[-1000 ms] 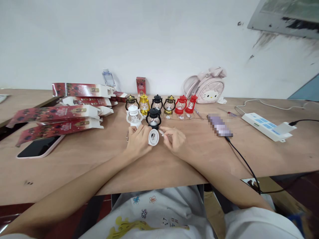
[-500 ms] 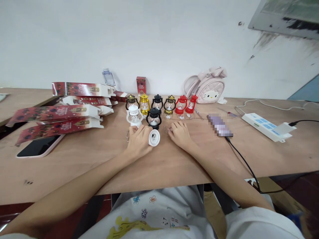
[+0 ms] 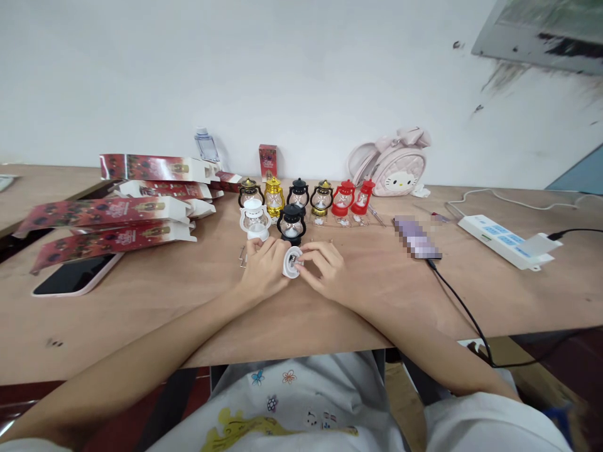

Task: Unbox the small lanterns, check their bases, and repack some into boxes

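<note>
My left hand (image 3: 264,269) is closed round a small white toy lantern (image 3: 291,262) lying on its side, its underside turned toward me. My right hand (image 3: 323,269) is closed too, its fingertips pinched against that underside on something too small to make out. Just behind my hands stand a white lantern (image 3: 255,220) and a black lantern (image 3: 291,224) upright on the wooden table (image 3: 141,307). A row of several more lanterns, black, gold (image 3: 274,196) and red (image 3: 343,198), stands behind those.
Red printed cartons (image 3: 110,221) are piled at the left, with a phone (image 3: 75,277) lying in front of them. A pink bag (image 3: 393,164) leans on the wall. At the right lie a blurred purple object (image 3: 416,236) with a black cable and a white power strip (image 3: 506,238).
My right hand went out to the table right of the lantern, fingers flat, then came back to the lantern's underside with fingertips pinched. My left hand kept its hold.
</note>
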`<action>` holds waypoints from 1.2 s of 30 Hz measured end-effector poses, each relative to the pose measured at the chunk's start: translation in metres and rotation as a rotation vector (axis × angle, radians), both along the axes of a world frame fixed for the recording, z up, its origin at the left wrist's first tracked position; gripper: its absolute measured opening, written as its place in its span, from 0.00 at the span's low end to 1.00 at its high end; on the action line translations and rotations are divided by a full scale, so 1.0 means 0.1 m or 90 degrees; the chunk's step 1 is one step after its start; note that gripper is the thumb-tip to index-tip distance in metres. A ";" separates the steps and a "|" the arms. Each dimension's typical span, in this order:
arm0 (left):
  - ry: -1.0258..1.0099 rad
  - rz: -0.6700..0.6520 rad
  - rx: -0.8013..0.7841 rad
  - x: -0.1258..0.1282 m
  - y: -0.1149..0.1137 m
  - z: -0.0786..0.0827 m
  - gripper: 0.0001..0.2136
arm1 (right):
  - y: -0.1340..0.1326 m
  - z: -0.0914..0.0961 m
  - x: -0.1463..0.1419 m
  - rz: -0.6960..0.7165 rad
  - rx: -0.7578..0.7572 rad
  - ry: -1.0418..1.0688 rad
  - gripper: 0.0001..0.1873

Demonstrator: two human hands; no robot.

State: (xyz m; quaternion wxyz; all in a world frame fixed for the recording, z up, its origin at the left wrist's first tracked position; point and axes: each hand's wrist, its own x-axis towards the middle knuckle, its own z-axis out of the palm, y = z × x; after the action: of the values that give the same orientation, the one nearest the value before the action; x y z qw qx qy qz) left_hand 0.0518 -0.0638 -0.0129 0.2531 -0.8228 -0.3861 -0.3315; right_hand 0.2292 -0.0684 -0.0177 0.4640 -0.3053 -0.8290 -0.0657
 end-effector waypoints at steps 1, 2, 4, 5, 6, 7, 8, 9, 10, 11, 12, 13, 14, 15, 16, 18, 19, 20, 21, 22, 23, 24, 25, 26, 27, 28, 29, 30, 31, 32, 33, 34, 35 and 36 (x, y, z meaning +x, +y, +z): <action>0.004 0.000 0.001 0.00 0.00 0.00 0.05 | 0.00 -0.01 -0.01 -0.003 0.000 0.001 0.05; 0.007 0.002 0.000 0.00 0.00 0.00 0.05 | 0.00 -0.02 -0.01 -0.005 0.001 0.003 0.05; 0.014 0.010 -0.004 0.01 0.00 0.00 0.04 | 0.00 -0.03 -0.02 -0.008 0.004 0.007 0.05; 0.015 0.014 -0.006 0.01 -0.01 0.00 0.03 | 0.00 -0.03 -0.02 -0.010 0.004 0.009 0.05; 0.016 0.017 -0.008 0.01 -0.01 0.00 0.03 | 0.00 -0.04 -0.02 -0.013 0.002 0.009 0.05; 0.017 0.018 -0.009 0.01 -0.02 0.00 0.03 | 0.00 -0.04 -0.03 -0.015 0.000 0.009 0.05; 0.019 0.018 -0.011 0.01 -0.02 0.01 0.03 | -0.01 -0.04 -0.04 -0.016 0.001 0.008 0.06; 0.023 0.017 -0.013 0.01 -0.03 0.01 0.03 | -0.01 -0.04 -0.04 -0.018 0.003 0.007 0.06; 0.026 0.017 -0.014 0.01 -0.03 0.01 0.04 | -0.02 -0.05 -0.05 -0.018 0.010 0.006 0.06; 0.030 0.019 -0.015 0.01 -0.03 0.01 0.04 | -0.02 -0.05 -0.06 -0.020 0.018 0.005 0.06; 0.034 0.022 -0.015 0.01 -0.03 0.01 0.04 | -0.03 -0.05 -0.06 -0.021 0.027 0.003 0.06; 0.037 0.025 -0.012 0.01 -0.03 0.01 0.04 | -0.03 -0.05 -0.07 -0.022 0.035 0.001 0.06; 0.039 0.027 -0.008 0.01 -0.03 0.01 0.04 | -0.03 -0.05 -0.07 -0.023 0.043 -0.001 0.06; 0.042 0.029 -0.002 0.01 -0.03 0.01 0.04 | -0.03 -0.06 -0.07 -0.024 0.049 -0.003 0.06; 0.043 0.029 0.003 0.02 -0.02 0.00 0.04 | -0.03 -0.06 -0.07 -0.024 0.054 -0.004 0.06; 0.040 0.027 0.004 0.02 -0.02 0.00 0.04 | -0.02 -0.08 -0.06 -0.027 0.056 -0.009 0.06; 0.037 0.024 -0.001 0.02 -0.02 0.00 0.03 | -0.02 -0.08 -0.06 -0.029 0.054 -0.012 0.07; 0.033 0.021 -0.008 0.02 -0.03 0.00 0.03 | -0.02 -0.09 -0.06 -0.031 0.051 -0.015 0.07; 0.031 0.019 -0.015 0.02 -0.03 0.00 0.03 | -0.01 -0.10 -0.05 -0.032 0.047 -0.019 0.07; 0.029 0.018 -0.019 0.02 -0.03 0.01 0.03 | -0.01 -0.11 -0.05 -0.031 0.045 -0.023 0.07; 0.030 0.018 -0.021 0.02 -0.04 0.01 0.03 | -0.01 -0.11 -0.05 -0.029 0.045 -0.027 0.07; 0.030 0.020 -0.019 0.03 -0.04 0.01 0.03 | 0.00 -0.11 -0.05 -0.027 0.048 -0.033 0.07; 0.031 0.020 -0.016 0.03 -0.04 0.02 0.03 | 0.00 -0.10 -0.04 -0.026 0.055 -0.038 0.07; 0.031 0.020 -0.011 0.03 -0.04 0.02 0.03 | 0.00 -0.10 -0.04 -0.026 0.066 -0.044 0.07; 0.031 0.019 -0.005 0.03 -0.04 0.02 0.03 | 0.00 -0.09 -0.05 -0.029 0.082 -0.049 0.06; 0.032 0.017 0.003 0.03 -0.04 0.02 0.02 | 0.00 -0.08 -0.05 -0.033 0.102 -0.054 0.06; 0.032 0.017 0.011 0.03 -0.04 0.02 0.02 | 0.00 -0.07 -0.05 -0.038 0.122 -0.057 0.06; 0.033 0.017 0.019 0.03 -0.03 0.02 0.02 | -0.01 -0.07 -0.05 -0.045 0.140 -0.059 0.06; 0.035 0.018 0.024 0.03 -0.03 0.02 0.02 | -0.01 -0.06 -0.06 -0.050 0.155 -0.059 0.05; 0.036 0.019 0.026 0.03 -0.03 0.02 0.02 | -0.01 -0.05 -0.06 -0.053 0.167 -0.059 0.05; 0.036 0.019 0.024 0.03 -0.04 0.02 0.02 | -0.01 -0.05 -0.06 -0.054 0.175 -0.059 0.05; 0.036 0.018 0.022 0.03 -0.04 0.02 0.02 | -0.01 -0.05 -0.06 -0.053 0.179 -0.060 0.05; 0.035 0.018 0.021 0.03 -0.04 0.02 0.02 | -0.01 -0.05 -0.06 -0.050 0.180 -0.062 0.05; 0.034 0.016 0.020 0.03 -0.04 0.02 0.02 | -0.01 -0.05 -0.06 -0.047 0.178 -0.066 0.05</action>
State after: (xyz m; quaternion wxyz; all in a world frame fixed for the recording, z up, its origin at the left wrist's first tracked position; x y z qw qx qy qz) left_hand 0.0550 -0.0674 -0.0113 0.2806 -0.8224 -0.3842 -0.3120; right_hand 0.2234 -0.0693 -0.0228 0.4560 -0.2640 -0.8227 -0.2134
